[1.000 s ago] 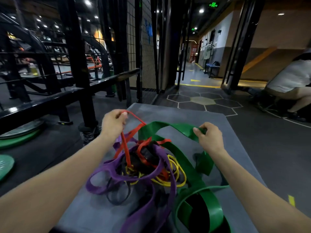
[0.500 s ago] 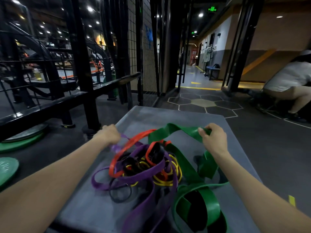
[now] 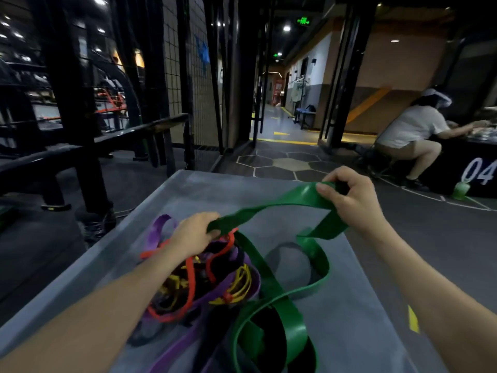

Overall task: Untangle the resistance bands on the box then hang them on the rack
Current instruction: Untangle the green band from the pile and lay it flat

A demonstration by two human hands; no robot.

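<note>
A wide green band [image 3: 279,208] stretches between both hands above the grey box top [image 3: 201,189]. My left hand [image 3: 193,232] grips its left part just above the tangle. My right hand [image 3: 349,197] grips its raised right part, with more green loops [image 3: 271,316] trailing down toward me. Under my left hand lies a knot of purple [image 3: 158,230], red [image 3: 191,278], yellow [image 3: 239,286] and black bands.
A black metal rack [image 3: 67,103] with a horizontal bar [image 3: 139,130] stands to the left of the box. A person [image 3: 411,135] crouches at the right by a black box marked 04. A corridor runs ahead.
My left hand let go of the red band and moved right to grip the green band. My right hand lifted its part of the green band higher and to the right.
</note>
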